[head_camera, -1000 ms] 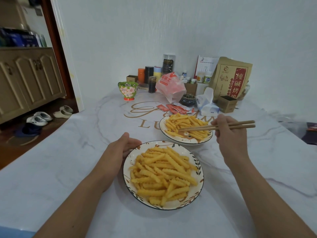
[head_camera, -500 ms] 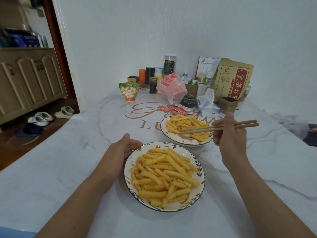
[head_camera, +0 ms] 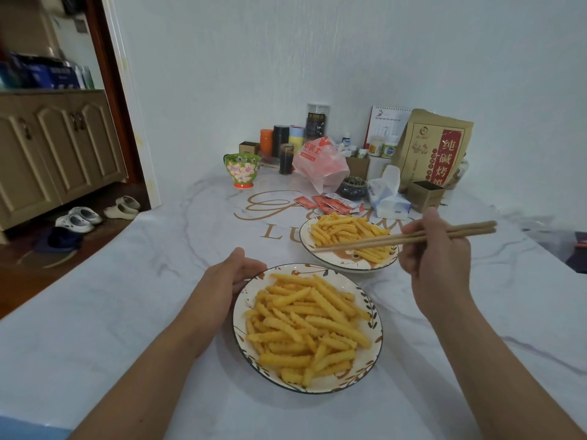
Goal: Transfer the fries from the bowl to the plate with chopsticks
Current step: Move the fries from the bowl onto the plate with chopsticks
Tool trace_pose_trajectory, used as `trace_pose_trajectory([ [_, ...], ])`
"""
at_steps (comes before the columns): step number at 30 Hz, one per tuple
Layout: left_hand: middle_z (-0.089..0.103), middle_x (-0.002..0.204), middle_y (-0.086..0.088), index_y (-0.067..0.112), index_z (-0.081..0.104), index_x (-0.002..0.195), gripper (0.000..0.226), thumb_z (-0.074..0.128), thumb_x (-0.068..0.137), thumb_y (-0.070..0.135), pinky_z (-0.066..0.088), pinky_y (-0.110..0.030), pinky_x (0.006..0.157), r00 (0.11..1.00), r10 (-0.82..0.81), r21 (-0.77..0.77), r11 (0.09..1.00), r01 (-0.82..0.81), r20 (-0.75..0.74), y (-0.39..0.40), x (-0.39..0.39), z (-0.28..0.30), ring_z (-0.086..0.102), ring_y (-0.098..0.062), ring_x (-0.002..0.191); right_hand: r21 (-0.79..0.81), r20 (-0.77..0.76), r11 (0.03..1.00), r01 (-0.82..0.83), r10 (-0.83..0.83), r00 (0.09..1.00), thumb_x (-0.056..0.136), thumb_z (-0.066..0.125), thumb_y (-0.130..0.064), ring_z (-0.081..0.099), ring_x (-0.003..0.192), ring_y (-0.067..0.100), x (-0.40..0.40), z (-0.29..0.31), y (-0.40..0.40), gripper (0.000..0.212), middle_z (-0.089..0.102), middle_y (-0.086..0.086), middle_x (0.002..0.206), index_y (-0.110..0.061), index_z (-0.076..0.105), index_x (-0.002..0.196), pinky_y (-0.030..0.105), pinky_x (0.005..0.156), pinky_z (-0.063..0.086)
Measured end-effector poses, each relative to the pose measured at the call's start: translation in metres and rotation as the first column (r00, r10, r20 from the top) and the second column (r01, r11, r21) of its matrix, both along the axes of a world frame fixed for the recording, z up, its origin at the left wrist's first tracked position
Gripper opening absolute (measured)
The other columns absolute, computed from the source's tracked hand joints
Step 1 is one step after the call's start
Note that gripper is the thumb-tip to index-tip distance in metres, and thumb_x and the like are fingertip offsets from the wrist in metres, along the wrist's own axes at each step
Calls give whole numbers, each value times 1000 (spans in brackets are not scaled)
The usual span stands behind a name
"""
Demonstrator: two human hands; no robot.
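At six o'clock on the marbled surface [head_camera: 95,312] sits the near dish [head_camera: 371,354], heaped with crinkle fries [head_camera: 305,325]. The left hand [head_camera: 228,281] holds its rim at ten o'clock, thumb up and fingers curled under the edge. At one o'clock from it, almost touching, stands the far dish [head_camera: 305,239], also carrying fries. Which one is the bowl cannot be told. The right hand [head_camera: 435,258] has its grip closed around a pair of wooden chopsticks [head_camera: 381,241]; their tips lie nearly together above the far dish, carrying no fry. Ketchup packets [head_camera: 327,203] and a tissue pack [head_camera: 387,198] lie at twelve o'clock.
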State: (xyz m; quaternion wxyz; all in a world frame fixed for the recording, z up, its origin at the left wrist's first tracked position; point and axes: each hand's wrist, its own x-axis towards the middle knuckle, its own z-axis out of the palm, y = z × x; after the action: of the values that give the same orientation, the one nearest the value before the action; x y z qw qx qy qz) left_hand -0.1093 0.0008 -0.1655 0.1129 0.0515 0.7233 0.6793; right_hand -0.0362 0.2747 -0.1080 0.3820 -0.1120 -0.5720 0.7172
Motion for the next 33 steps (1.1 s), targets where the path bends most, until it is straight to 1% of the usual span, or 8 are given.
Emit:
trace_pose_trajectory([
  [4,80,109,7,19,79,105,58,30,109,50,46,-48,113,1000,6,7,1000,-6,-2,1,1,1,73,-16,110,200,61,974,111,-126,990,107,48,-30,46,48,9,-6,-14,8,39,52,1,56,-10,67,80,21,44,38],
  [10,80,109,6,18,79,106,58,30,110,48,47,-46,111,1000,6,13,1000,-6,-6,1,1,1,73,-16,109,449,74,893,-17,-18,997,106,49,-25,53,54,14,-20,-33,-8,32,56,-1,59,-12,69,85,28,48,42],
  [13,80,109,6,17,79,108,57,30,110,48,48,-45,111,1000,6,16,1000,-6,-10,1,1,0,73,-15,109,541,108,840,-45,-16,994,106,51,-25,52,58,17,-29,-40,-13,32,56,6,62,-10,67,83,28,51,41],
  [18,80,108,5,15,78,109,57,31,110,47,48,-43,110,1000,11,18,1000,-10,-16,2,1,0,73,-15,108,516,100,855,-42,-11,995,106,51,-28,48,60,21,-32,-43,-12,37,52,22,69,1,62,84,31,52,38],
  [21,80,108,6,16,79,108,58,30,110,48,48,-44,110,1000,10,15,1000,-10,-15,2,0,0,73,-15,108,539,78,842,-1,-48,996,106,50,-29,50,57,18,-32,-42,-9,37,55,12,63,-5,64,82,33,51,39],
  [25,80,109,6,17,79,107,58,30,110,48,47,-46,112,1000,5,4,1000,-5,-19,1,0,-2,73,-16,110,532,75,846,27,-79,994,106,51,-29,51,57,22,-34,-44,-7,36,56,13,65,-7,65,81,39,52,40],
  [32,80,109,5,17,80,106,59,30,110,49,46,-47,113,1000,11,2,1000,-11,-20,2,-1,-2,73,-17,110,544,107,839,9,-80,991,105,53,-29,55,54,14,-35,-46,-6,32,58,3,60,-11,67,82,29,50,42],
  [33,80,108,5,17,80,106,59,30,110,49,46,-47,113,1000,13,3,1000,-13,-19,2,-1,-2,72,-17,110,547,110,837,3,-75,991,105,53,-28,55,55,17,-35,-47,-6,32,58,6,62,-9,66,83,30,50,42],
])
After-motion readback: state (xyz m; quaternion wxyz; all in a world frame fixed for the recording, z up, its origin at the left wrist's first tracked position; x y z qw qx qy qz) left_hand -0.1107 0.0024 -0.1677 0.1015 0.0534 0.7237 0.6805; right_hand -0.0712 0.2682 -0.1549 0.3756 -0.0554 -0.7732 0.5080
